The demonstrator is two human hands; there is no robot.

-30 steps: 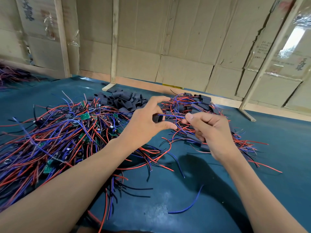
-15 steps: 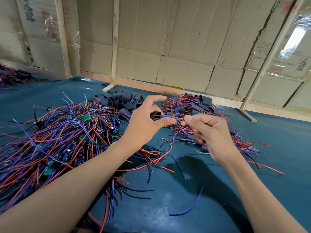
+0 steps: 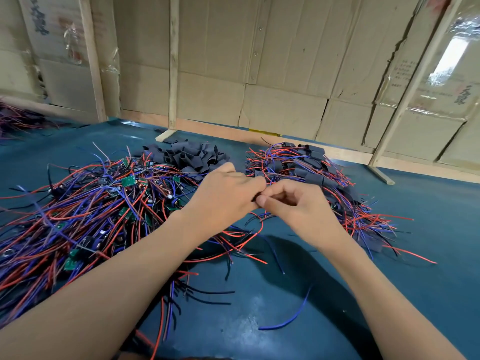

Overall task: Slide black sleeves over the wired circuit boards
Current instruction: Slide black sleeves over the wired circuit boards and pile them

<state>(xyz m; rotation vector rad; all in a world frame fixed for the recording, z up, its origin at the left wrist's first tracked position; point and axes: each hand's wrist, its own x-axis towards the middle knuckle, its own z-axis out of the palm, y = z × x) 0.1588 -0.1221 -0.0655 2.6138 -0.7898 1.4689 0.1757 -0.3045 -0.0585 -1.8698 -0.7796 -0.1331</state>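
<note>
Both hands meet above the middle of the teal-covered desk (image 3: 428,203), fingertips touching. The left hand (image 3: 226,196) has its fingers curled in toward the right hand (image 3: 293,203), whose thumb and forefinger are pinched together. A small dark piece shows just where the fingertips join, and thin red and blue wires trail down below the hands. Whether that dark piece is a sleeve or a board is too hidden to tell, but both hands are closed around it.

To the left lies a big tangled heap of red, blue and black wires with small green circuit boards (image 3: 85,211) scattered through it. Behind the left hand, near the far edge of the desk, sits a loose pile of short black tube sleeves (image 3: 189,155). To the right, behind and beside the right hand, lies a smaller heap of wired boards already covered in black sleeves (image 3: 309,167), their wire ends fanning outward.

A single loose blue wire (image 3: 288,320) curves on the bare desk near the person. Flattened brown cardboard panels on pale wooden battens (image 3: 272,61) form the wall behind. No containers hold the parts; all lie directly on the desk.
</note>
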